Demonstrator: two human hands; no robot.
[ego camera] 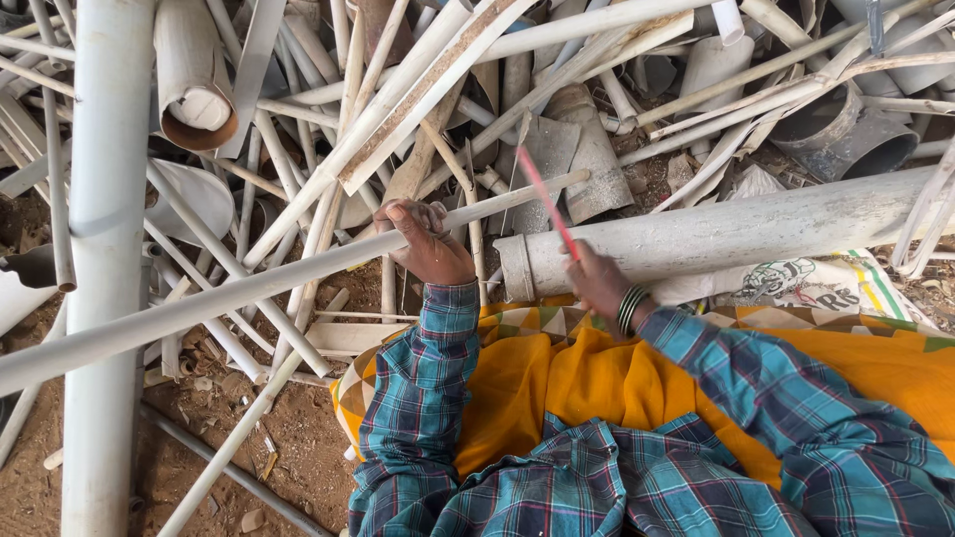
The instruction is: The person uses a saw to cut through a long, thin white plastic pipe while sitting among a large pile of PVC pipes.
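While a thin white pipe is gripped by the left hand | red blade clasped in right hand | step judged: cutting | next: steady strokes needed.

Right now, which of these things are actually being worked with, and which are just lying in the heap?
In hand:
left hand gripping the long thin white pipe
right hand holding the red-handled tool

Lying about:
thick grey pipe
wide upright white pipe
printed sack
grey pipe fitting

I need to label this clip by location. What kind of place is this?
Probably an outdoor scrap yard for plastic pipe: a heap of broken white pipes on bare dirt, where the left hand grips one pipe.
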